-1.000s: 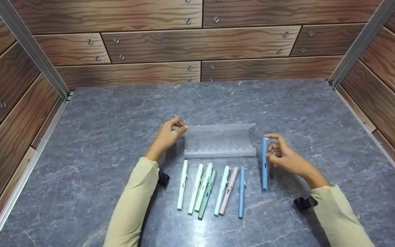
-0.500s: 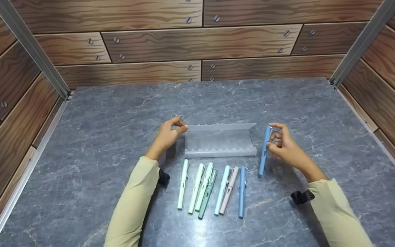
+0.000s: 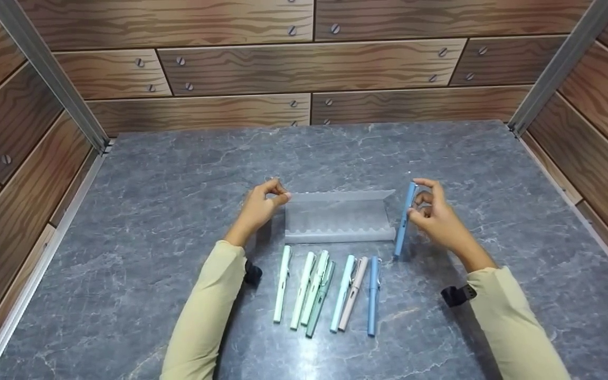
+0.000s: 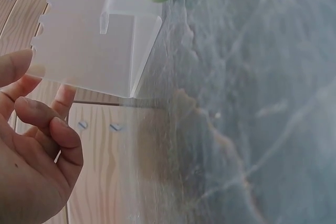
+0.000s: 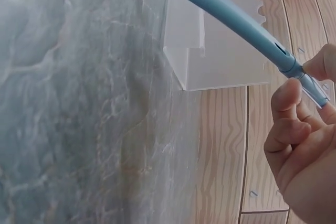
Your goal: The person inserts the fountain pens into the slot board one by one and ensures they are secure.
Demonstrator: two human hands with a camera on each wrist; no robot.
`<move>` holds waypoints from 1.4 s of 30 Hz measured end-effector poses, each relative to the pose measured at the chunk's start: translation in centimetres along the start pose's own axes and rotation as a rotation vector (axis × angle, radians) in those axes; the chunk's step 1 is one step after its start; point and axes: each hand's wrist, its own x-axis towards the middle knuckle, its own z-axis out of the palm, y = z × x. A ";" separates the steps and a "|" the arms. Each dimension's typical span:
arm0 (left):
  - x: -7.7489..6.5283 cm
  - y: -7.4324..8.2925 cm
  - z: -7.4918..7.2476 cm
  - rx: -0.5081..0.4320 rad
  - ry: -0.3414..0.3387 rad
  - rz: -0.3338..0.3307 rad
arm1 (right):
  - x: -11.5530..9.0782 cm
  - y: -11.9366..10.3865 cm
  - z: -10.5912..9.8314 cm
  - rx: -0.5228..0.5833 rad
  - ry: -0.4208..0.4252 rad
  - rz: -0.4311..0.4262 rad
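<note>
My left hand point(image 3: 263, 208) pinches the far left corner of a frosted plastic pen tray point(image 3: 335, 235), whose two long edges are scalloped; in the left wrist view thumb and fingertips meet at its edge. Off the tray's right end, my right hand point(image 3: 436, 214) holds a blue pen point(image 3: 403, 227) by its clip end, its other end slanting down and toward the tray. The right wrist view shows this pen point(image 5: 241, 27) between thumb and fingers, overlapping the tray point(image 5: 226, 51). Nothing lies in the tray.
In front of the tray lie several capped pens: pale green ones point(image 3: 282, 285), a darker green point(image 3: 319, 306), a light blue point(image 3: 342, 295), a greyish pink point(image 3: 353, 295) and another blue pen point(image 3: 372, 295). Wood-patterned panels point(image 3: 304, 68) surround the grey marbled table point(image 3: 177, 174).
My right hand has lifted the blue pen away from me and tilted it, its lower end swinging left toward the tray. The left hand stays at the tray's corner.
</note>
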 end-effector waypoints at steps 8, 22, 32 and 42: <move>0.0 0.0 0.0 0.016 0.001 0.011 | 0.7 -0.5 0.7 -0.046 0.096 -0.037; -0.2 0.1 0.0 0.037 0.009 0.013 | 1.2 -1.1 1.4 -0.181 0.212 -0.106; 0.1 0.0 0.1 0.019 0.007 0.040 | 1.8 -1.2 1.5 -0.260 0.252 -0.156; 0.0 -0.1 0.0 -0.003 -0.003 0.017 | 2.0 -0.8 1.9 -0.379 0.262 -0.207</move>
